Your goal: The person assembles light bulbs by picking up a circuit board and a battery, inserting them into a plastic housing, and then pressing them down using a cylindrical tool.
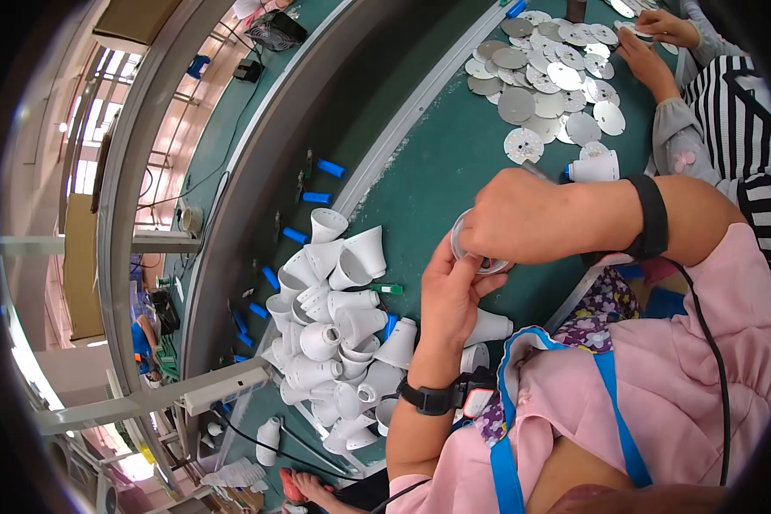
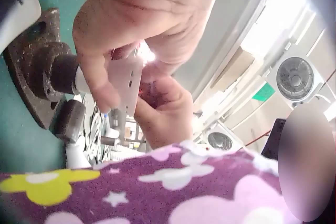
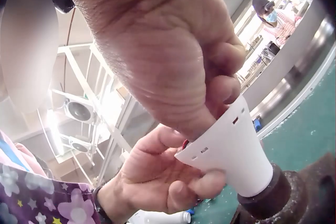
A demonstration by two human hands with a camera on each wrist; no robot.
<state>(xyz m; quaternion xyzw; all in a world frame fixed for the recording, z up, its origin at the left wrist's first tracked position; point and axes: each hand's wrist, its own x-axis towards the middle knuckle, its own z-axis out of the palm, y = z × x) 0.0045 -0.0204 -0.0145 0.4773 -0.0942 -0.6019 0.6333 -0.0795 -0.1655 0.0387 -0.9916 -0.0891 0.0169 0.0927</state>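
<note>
A white cone-shaped bulb housing (image 3: 233,148) stands with its narrow end on a dark metal fixture (image 3: 281,195), its slotted wide mouth facing up. My left hand (image 1: 450,295) holds it near the rim; in the left wrist view its fingers curl round the housing wall (image 2: 125,77). My right hand (image 1: 540,214) is over the mouth with curled fingers reaching inside. A small red piece (image 3: 185,143) shows at the rim beside the fingers. Inside the housing the right fingertips are hidden, and I cannot tell what they hold.
Many white bulb housings (image 1: 338,325) lie heaped to the left on the green table (image 1: 420,171). Round silver discs (image 1: 516,105) spread at the far right, where another person's hands (image 1: 647,64) work. Blue pieces (image 1: 317,197) line the far rail. One housing (image 1: 595,167) lies past my right hand.
</note>
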